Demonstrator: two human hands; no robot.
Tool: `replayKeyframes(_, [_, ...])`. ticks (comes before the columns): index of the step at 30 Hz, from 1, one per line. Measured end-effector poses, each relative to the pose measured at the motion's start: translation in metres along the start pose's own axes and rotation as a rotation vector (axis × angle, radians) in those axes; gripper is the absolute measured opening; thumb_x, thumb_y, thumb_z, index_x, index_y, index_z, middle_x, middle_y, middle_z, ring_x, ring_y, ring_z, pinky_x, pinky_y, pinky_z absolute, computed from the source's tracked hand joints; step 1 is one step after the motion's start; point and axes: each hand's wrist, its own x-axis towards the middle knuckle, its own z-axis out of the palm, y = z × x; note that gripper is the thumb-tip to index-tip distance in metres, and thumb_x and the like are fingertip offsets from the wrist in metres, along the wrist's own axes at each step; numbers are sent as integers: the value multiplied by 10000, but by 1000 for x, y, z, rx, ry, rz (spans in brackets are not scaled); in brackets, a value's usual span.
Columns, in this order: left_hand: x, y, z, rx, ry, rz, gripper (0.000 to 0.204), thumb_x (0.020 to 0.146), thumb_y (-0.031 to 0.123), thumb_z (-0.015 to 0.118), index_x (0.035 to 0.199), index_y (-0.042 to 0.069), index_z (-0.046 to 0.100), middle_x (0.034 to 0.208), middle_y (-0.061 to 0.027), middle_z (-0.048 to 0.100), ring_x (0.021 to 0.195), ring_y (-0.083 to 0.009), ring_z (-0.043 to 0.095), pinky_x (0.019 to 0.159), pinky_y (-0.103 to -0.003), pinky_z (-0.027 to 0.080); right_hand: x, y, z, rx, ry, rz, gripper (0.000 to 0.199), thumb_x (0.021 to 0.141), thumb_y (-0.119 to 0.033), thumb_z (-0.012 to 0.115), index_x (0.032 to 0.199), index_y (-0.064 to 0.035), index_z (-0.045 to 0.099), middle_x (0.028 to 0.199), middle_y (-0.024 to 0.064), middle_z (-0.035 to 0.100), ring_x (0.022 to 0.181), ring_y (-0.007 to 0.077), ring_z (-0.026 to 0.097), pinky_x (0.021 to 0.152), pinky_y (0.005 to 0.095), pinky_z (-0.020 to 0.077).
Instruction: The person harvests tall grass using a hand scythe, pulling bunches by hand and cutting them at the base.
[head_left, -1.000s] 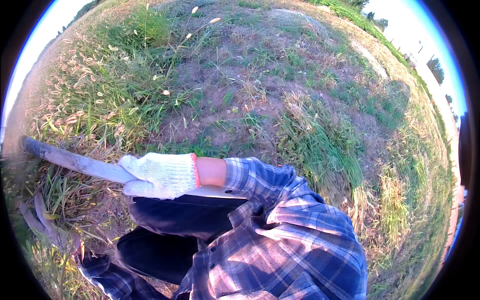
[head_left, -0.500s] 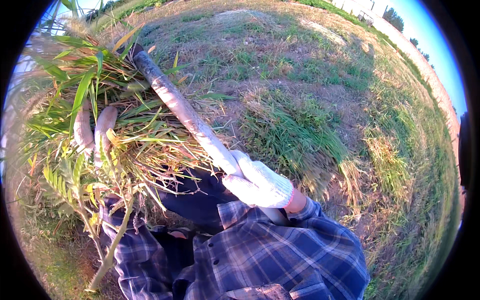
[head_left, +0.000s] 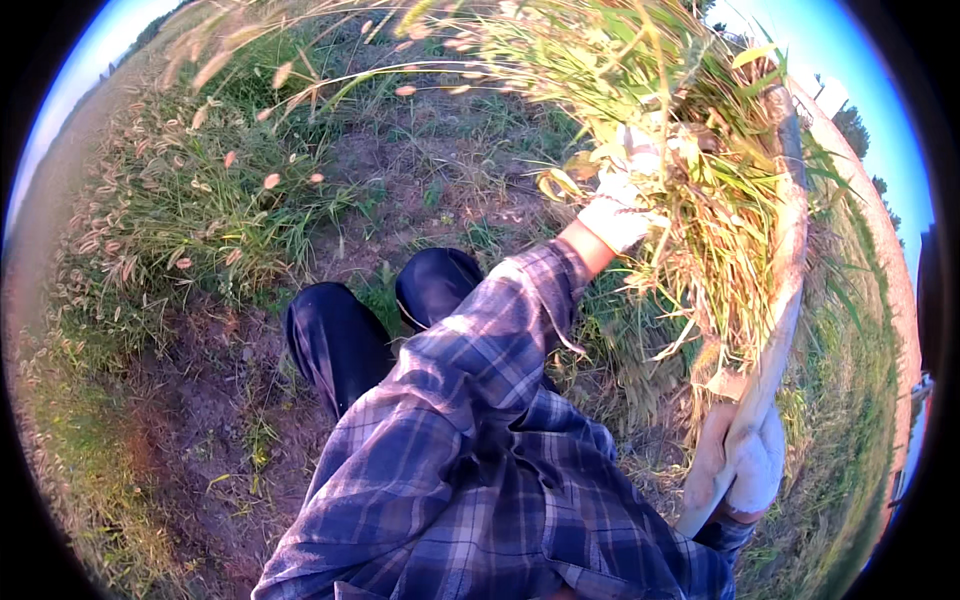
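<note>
My left hand (head_left: 622,205), in a white knit glove, is closed on a large bundle of cut grass (head_left: 735,230) at the upper right. Its fingers are partly hidden among the stems. The bundle mixes green blades, yellowed stalks and long seed heads that trail to the left. My right hand (head_left: 755,470), also gloved, is wrapped round the lower part of a pale wooden tool handle (head_left: 785,310) at the lower right. That handle runs up along the right side of the bundle, close against it. The tool's head cannot be made out.
Standing grass with seed heads (head_left: 170,210) grows on the left. Bare brown soil (head_left: 215,400) lies beside my dark trouser legs (head_left: 335,340). Cut grass lies on the ground under the bundle. A pale wall (head_left: 880,200) curves along the far right.
The bundle and the tool handle have swung from the left of the view to the right. Both hands have gone rightward with them, and the left forearm now reaches across my body.
</note>
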Motion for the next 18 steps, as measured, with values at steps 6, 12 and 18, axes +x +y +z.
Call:
replayKeyframes(6, [-39,12,101,-221,-167,-80,227,827,330,708,995,178,697,1207,-85,626,992,-297,607,849,-471,451,-45,-5,16,-59,-50,-48,744,895,-317,669,1360,136,308,565,33,430,292,122,356,236,276,302])
replayKeyframes(12, [-66,-5,136,-314,-256,-196,235,827,334,713,993,169,698,1187,-88,635,985,-292,608,845,-468,450,-23,27,18,99,11,61,598,917,-270,646,1341,71,398,624,26,447,360,116,436,285,265,393])
replayKeyframes(18, [-39,-41,141,-315,-238,-313,243,827,338,718,992,160,698,1167,-91,644,978,-288,609,841,-465,450,41,38,-7,-5,-41,129,488,997,-230,519,1391,26,385,664,-5,424,369,56,344,297,236,312])
